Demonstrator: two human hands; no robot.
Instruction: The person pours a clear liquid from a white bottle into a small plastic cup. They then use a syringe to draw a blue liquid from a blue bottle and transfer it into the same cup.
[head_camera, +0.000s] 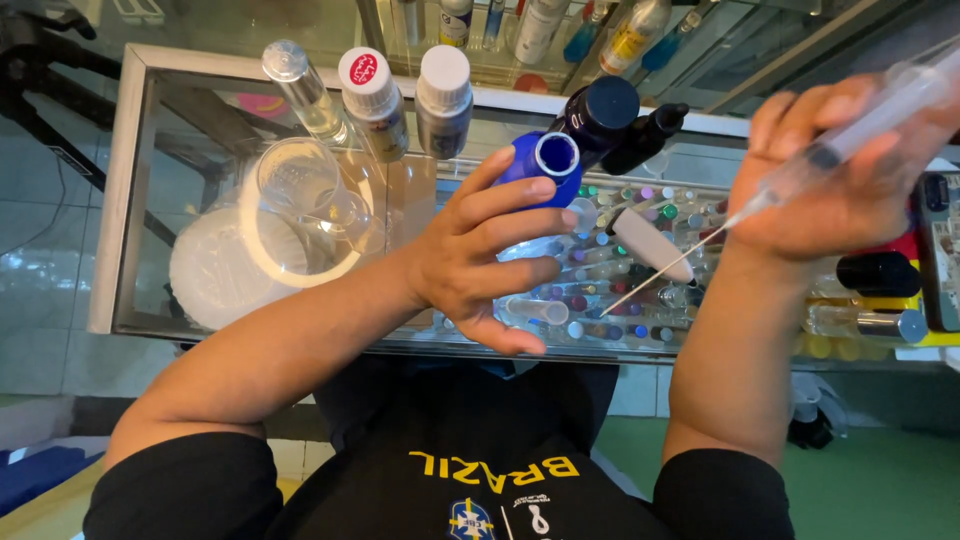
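- Over glass counter (120, 200): left hand (480, 260) wrapped round open blue bottle (545, 160).
- Right hand (850, 180) closed on clear syringe (860, 130), needle angled down-left, clear of bottle.

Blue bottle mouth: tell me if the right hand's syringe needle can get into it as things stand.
Probably yes. The blue bottle, held by the left hand, has an uncapped mouth; the right hand holds the syringe beside it, nothing between.

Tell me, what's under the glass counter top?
Under the glass counter top lie many small vials with coloured caps. The left hand and its blue bottle cover some.
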